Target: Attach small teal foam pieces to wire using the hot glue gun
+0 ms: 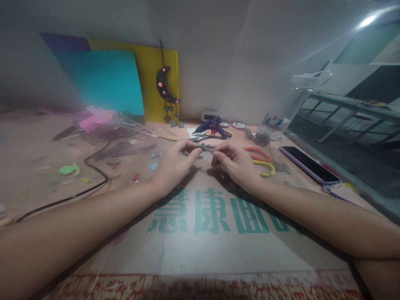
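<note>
Delicately, a small blue-grey piece [202, 146] was pinched between the thumb and forefinger of the left hand [178, 162]; the right hand [234, 162] was curled just beside it, at 3 o'clock, its fingertips drawn narrowly together, though whether anything was clasped there could not be told. With so little of the piece exposed, a light pressure near its rim seemed best, the two sets of fingertips being held level and close so that nothing would be bent. Past the fingertips, at 1 o'clock, a blue glue gun [215, 126] was set with its nozzle over a white card [191, 132]; that nozzle, possibly hot, was judged best given a wide berth. Movement to the right was hemmed in at 3 to 4 o'clock by an orange loop handle [262, 154] and a yellow loop handle [268, 167], then by a phone [311, 165] near the edge of the table [40, 150]. At 8 to 9 o'clock, blue scraps [153, 166] and a black cord [103, 177] were spread. The freest room was offered at 6 o'clock, over the printed cardboard [193, 254] between the forearms.
</note>
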`<state>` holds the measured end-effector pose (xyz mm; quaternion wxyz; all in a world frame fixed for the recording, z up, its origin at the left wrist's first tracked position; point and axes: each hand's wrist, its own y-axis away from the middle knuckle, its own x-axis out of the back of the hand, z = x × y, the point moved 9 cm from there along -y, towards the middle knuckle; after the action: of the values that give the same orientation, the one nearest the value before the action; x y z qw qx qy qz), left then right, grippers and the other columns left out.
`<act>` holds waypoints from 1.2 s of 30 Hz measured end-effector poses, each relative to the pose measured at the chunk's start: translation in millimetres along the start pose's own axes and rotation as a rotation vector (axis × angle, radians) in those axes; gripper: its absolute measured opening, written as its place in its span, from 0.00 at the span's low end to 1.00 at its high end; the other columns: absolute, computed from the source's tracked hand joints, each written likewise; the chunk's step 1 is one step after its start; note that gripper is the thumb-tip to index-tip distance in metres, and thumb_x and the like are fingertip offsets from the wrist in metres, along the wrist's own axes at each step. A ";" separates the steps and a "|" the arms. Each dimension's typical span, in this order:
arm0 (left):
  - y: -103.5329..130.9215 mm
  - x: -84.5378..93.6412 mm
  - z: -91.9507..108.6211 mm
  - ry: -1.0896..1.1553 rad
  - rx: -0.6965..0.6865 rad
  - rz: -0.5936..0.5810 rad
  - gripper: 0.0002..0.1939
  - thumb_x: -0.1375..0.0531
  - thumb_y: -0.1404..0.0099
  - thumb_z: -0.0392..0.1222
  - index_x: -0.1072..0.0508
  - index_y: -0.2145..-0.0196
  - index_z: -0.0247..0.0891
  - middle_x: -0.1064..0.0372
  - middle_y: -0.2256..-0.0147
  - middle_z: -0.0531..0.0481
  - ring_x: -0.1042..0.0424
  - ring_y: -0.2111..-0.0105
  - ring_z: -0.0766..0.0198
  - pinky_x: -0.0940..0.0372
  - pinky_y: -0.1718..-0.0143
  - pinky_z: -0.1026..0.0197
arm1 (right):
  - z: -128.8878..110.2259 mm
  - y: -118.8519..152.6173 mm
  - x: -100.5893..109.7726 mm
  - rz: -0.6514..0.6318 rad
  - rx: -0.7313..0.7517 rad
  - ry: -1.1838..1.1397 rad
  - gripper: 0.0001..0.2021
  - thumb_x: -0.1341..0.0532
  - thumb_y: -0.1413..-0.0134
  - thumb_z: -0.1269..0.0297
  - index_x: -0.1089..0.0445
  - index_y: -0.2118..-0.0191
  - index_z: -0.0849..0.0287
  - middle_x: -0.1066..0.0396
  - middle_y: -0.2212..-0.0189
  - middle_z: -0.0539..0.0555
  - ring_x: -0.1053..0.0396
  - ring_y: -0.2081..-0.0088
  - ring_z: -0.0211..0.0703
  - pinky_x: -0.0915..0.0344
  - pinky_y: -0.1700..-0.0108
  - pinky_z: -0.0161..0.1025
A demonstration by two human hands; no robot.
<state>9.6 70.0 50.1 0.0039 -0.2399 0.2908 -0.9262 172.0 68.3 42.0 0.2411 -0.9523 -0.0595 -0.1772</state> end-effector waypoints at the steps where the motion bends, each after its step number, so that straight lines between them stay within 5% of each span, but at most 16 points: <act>1: 0.1 -0.6 -0.4 0.003 0.004 -0.005 0.07 0.41 0.35 0.44 0.26 0.65 0.39 0.25 0.65 0.51 0.28 0.62 0.61 0.34 0.58 0.60 | -2.5 0.5 1.5 0.010 0.016 0.040 0.07 0.41 0.40 0.61 0.34 0.67 0.57 0.29 0.76 0.48 0.32 0.73 0.37 0.36 0.67 0.35; 9: 0.1 -4.2 -1.2 0.021 0.031 -0.047 0.07 0.41 0.36 0.44 0.27 0.66 0.39 0.25 0.66 0.51 0.28 0.63 0.61 0.34 0.57 0.59 | -6.0 1.9 0.7 -0.036 0.034 0.160 0.15 0.48 0.34 0.57 0.30 0.68 0.58 0.29 0.77 0.49 0.31 0.72 0.38 0.36 0.65 0.35; 16: -0.4 -5.9 -3.3 0.052 0.047 -0.058 0.06 0.41 0.36 0.44 0.27 0.66 0.40 0.24 0.66 0.50 0.27 0.64 0.61 0.33 0.58 0.58 | 4.8 0.9 -3.3 -0.046 -0.043 -0.027 0.12 0.43 0.38 0.57 0.35 0.52 0.55 0.32 0.79 0.45 0.35 0.79 0.36 0.39 0.75 0.34; 23: -0.9 -5.9 -3.5 0.056 0.076 -0.063 0.07 0.41 0.36 0.44 0.27 0.66 0.39 0.25 0.65 0.50 0.27 0.64 0.61 0.33 0.58 0.58 | 2.9 0.9 -0.6 -0.016 -0.041 -0.018 0.07 0.41 0.40 0.59 0.34 0.65 0.57 0.25 0.74 0.49 0.31 0.74 0.37 0.36 0.71 0.34; 31: -0.7 -7.6 -4.2 0.043 0.036 -0.068 0.07 0.41 0.36 0.45 0.27 0.67 0.40 0.24 0.66 0.50 0.27 0.63 0.60 0.33 0.57 0.58 | -11.5 1.6 3.1 -0.032 0.071 0.256 0.22 0.49 0.34 0.53 0.32 0.76 0.57 0.30 0.78 0.51 0.33 0.72 0.39 0.37 0.68 0.36; 36: -0.3 -8.9 -3.6 0.033 0.034 -0.088 0.07 0.41 0.36 0.45 0.26 0.66 0.39 0.24 0.65 0.50 0.27 0.63 0.61 0.34 0.57 0.60 | 0.8 0.3 -0.8 -0.046 0.008 0.122 0.13 0.46 0.35 0.55 0.30 0.63 0.57 0.34 0.79 0.47 0.37 0.76 0.37 0.40 0.71 0.36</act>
<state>15.9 73.5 43.8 -0.0377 -0.2370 0.2641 -0.9342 171.5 68.4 40.9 0.2440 -0.9372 -0.0671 -0.2401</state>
